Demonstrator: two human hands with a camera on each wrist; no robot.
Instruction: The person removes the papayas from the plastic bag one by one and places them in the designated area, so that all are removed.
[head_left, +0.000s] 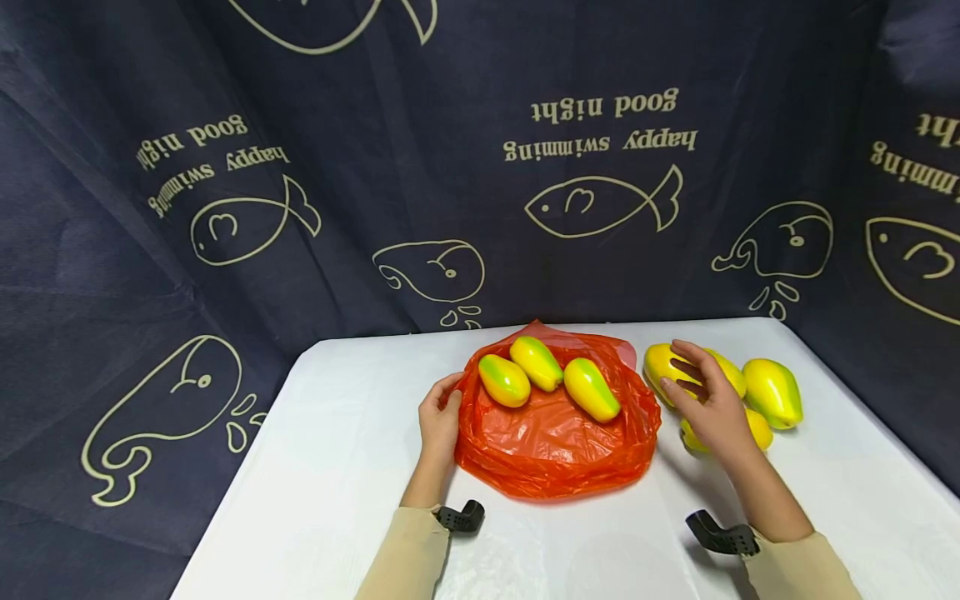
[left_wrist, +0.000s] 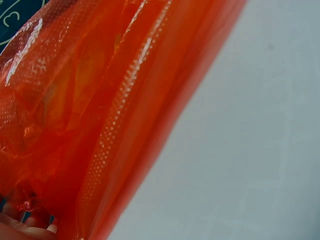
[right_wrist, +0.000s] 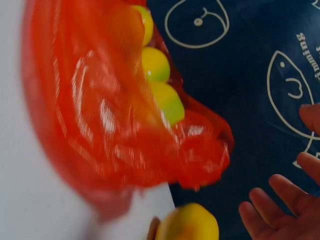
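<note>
Left hand [head_left: 440, 417] pinched the left rim of the red plastic bag [head_left: 558, 475]; thumb and fingers lay at the film's edge. Bag sat on the white table [head_left: 360, 433], mouth spread wide and facing up, between the 2 hands. Inside it: 3 yellow-green fruits [head_left: 505, 381], 2 at the left and 1 at the right, on the red film. Right hand [head_left: 712, 408] was released, fingers spread and holding nothing, above the loose fruits [head_left: 772, 393] on the table right of the bag. Hand and wrist partly hid that group; exact count could not be told. Right wrist view showed a gap between the fingers and the nearest loose fruit. Dark curtain [head_left: 600, 275] with fish drawings stood behind the table.
</note>
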